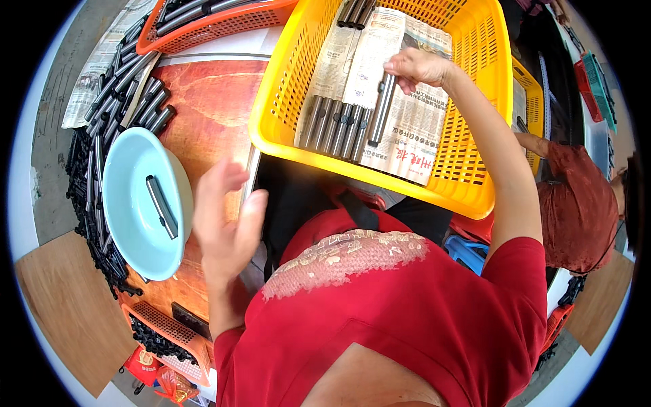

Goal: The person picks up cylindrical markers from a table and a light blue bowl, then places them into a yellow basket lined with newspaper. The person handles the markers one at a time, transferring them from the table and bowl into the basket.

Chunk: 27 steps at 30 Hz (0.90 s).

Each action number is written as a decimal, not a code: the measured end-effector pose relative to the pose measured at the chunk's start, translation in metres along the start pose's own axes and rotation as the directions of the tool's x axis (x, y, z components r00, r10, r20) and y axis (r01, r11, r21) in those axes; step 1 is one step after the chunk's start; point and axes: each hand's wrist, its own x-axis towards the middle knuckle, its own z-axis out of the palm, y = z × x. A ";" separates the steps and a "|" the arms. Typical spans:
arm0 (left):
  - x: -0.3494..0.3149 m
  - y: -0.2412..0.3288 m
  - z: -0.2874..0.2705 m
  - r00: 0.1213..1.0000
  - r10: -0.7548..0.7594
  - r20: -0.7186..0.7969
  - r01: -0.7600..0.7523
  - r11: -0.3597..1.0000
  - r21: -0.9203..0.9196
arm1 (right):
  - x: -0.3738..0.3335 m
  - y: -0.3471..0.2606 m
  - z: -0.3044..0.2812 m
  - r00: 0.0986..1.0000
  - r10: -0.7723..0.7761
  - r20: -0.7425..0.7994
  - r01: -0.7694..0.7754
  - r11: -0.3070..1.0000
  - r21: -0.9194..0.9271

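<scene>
My right hand (419, 68) reaches into a yellow plastic basket (488, 122) lined with newspaper and grips the top of a grey metal rod (381, 112). That rod lies at the right end of a row of several like rods (336, 127) on the paper. My left hand (227, 220) hovers open over the reddish table (210, 108), palm turned inward, holding nothing. Just left of it sits a pale blue bowl (132, 224) with one grey rod (162, 207) inside.
A heap of dark rods (119, 95) lies left of and behind the bowl. An orange basket (217, 24) of rods stands at the back. Small orange trays (166, 332) sit at the lower left. Another person in a red top (576, 203) works at the right.
</scene>
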 end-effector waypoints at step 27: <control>-0.188 -0.240 -0.293 0.101 -0.512 -0.853 0.913 0.389 -0.126 | 0.069 0.104 0.106 0.868 0.453 -0.205 -0.490 0.849 -0.198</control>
